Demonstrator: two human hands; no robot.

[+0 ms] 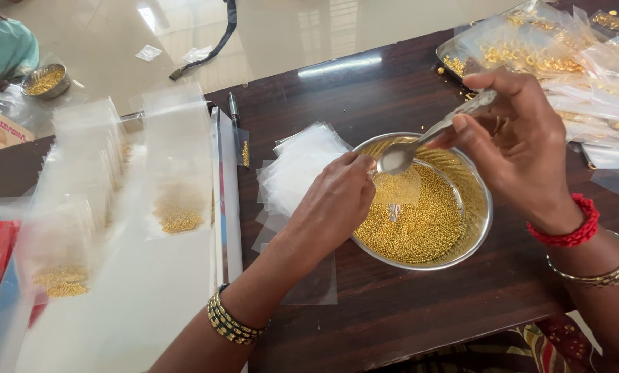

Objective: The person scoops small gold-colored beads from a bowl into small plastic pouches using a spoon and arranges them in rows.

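Your right hand has a closed grip on the handle of one metal spoon, pinched up near the far end so the scoop reaches down and left of your fingers. Your left hand is closed on one small clear bag, holding it right over the steel bowl. The bag's mouth sits just under the spoon tip, so it looks like you keep it there so that anything that misses drops back into the bowl and not on the desk.

The tiny gold beads are way too many to count; they fill the bowl just below and between both grips. You can see some through the bag too, but I can't tell if those are inside it or just behind it.

Just behind your left grip, touching the bowl's rim, lies a loose stack of empty clear bags, close enough to grab the next one without moving your arm. I can't count the sheets, they overlap.

Further left of that hand there are upright rows of filled bags. I can make out about three with bead piles at the bottom; the rest blur together.

Past your right grip there's a tray heaped with packets of gold rings, too jumbled to count. One pen lies beyond the empty bags, and one small bowl of beads sits far off to the left.
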